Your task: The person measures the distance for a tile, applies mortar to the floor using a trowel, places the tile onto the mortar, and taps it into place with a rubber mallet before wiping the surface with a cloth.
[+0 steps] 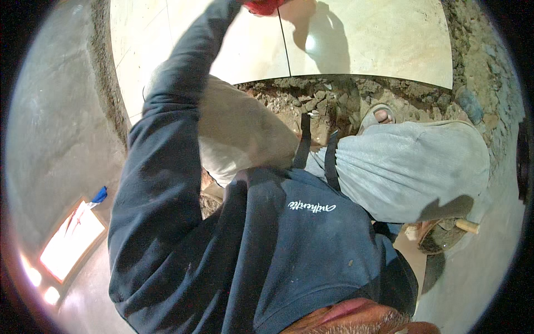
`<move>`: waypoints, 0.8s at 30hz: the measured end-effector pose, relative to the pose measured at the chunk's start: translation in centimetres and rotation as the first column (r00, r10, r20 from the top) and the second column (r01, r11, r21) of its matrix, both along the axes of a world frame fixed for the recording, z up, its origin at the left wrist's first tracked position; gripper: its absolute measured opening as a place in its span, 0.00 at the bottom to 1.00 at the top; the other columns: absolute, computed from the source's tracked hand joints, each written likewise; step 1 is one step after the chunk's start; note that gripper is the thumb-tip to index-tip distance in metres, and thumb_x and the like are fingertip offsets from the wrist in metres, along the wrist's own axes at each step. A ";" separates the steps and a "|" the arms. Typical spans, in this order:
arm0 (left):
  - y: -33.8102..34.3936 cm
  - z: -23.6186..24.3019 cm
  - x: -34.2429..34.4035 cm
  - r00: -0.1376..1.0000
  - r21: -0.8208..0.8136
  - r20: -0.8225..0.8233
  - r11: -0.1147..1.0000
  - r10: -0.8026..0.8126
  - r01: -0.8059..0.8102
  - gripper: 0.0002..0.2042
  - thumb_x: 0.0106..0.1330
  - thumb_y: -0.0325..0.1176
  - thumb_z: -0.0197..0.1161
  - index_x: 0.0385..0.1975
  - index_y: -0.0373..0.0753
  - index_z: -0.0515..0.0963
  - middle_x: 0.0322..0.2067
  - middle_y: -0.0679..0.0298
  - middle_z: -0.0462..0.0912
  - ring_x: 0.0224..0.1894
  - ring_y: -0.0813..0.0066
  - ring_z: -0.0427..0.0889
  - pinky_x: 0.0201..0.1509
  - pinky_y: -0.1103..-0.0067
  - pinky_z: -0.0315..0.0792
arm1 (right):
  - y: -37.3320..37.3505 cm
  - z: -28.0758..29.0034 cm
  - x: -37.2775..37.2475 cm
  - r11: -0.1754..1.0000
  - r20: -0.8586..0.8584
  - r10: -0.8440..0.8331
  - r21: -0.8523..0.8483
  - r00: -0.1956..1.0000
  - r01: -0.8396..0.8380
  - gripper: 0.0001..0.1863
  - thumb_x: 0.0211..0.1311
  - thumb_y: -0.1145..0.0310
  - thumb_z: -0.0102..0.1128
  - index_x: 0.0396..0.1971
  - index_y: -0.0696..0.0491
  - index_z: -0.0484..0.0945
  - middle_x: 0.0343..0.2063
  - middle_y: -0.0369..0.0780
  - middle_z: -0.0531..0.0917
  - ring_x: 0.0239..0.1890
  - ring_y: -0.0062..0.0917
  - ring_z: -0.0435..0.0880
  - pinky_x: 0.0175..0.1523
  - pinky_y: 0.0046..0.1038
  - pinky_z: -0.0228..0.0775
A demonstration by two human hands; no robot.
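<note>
My left arm, in a dark blue sleeve, reaches forward over large cream tiles (245,50). At the upper edge, my left hand (264,5) shows only in part, in a red glove. Its fingers are cut off by the frame, so I cannot see what it holds or touches. A dark joint runs between two tiles close to it. My right hand does not show plainly. Near my right side, a round brown, dirt-covered tool (440,236) has a short wooden handle (467,225). A small pale patch beside it is too unclear to name.
Loose rubble and soil (317,100) lie along the tiles' near edge, by my sandalled foot (382,115). More rough dirt (484,72) borders them at right. A grey surface (55,100) stretches along the left, with a bright framed panel (72,239) and a blue object (99,196).
</note>
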State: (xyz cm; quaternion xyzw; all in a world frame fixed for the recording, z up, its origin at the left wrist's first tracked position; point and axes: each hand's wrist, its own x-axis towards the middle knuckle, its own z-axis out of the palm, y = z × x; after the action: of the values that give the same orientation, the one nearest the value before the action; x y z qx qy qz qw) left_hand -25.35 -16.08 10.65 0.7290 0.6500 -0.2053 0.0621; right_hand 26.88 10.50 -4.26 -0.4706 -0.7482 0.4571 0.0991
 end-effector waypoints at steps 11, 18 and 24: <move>-0.5 -9.5 13.1 0.492 -0.022 0.282 0.518 0.824 -0.855 0.50 0.55 0.58 0.74 0.77 0.57 0.54 0.79 0.53 0.38 0.78 0.29 0.33 0.72 0.35 0.49 | 0.5 -1.3 2.3 1.000 -0.023 0.001 -0.025 1.000 -0.002 0.19 0.73 0.57 0.59 0.52 0.57 0.77 0.37 0.42 0.80 0.33 0.30 0.79 0.38 0.34 0.72; -4.5 -14.2 10.6 0.697 0.304 0.252 0.628 0.672 -0.716 0.50 0.52 0.61 0.75 0.75 0.60 0.56 0.76 0.45 0.48 0.74 0.24 0.49 0.73 0.42 0.58 | 0.2 -2.4 2.9 0.998 -0.120 -0.040 -0.043 0.992 0.035 0.19 0.73 0.58 0.59 0.53 0.58 0.77 0.40 0.44 0.82 0.36 0.33 0.80 0.40 0.36 0.73; -3.0 -8.8 9.5 0.469 0.103 0.477 0.483 0.743 -0.870 0.47 0.49 0.59 0.79 0.71 0.54 0.66 0.73 0.52 0.61 0.74 0.35 0.56 0.75 0.46 0.54 | 0.3 -4.0 10.2 0.981 -0.162 -0.182 0.039 0.970 0.191 0.20 0.73 0.58 0.59 0.53 0.58 0.77 0.43 0.47 0.83 0.39 0.36 0.81 0.42 0.38 0.75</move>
State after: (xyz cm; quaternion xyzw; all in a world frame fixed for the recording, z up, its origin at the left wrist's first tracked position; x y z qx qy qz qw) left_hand -15.82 -19.12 1.82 0.3497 0.9190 0.1035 0.1500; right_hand 37.11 10.76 -8.29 -0.4986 -0.7026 0.4608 0.2131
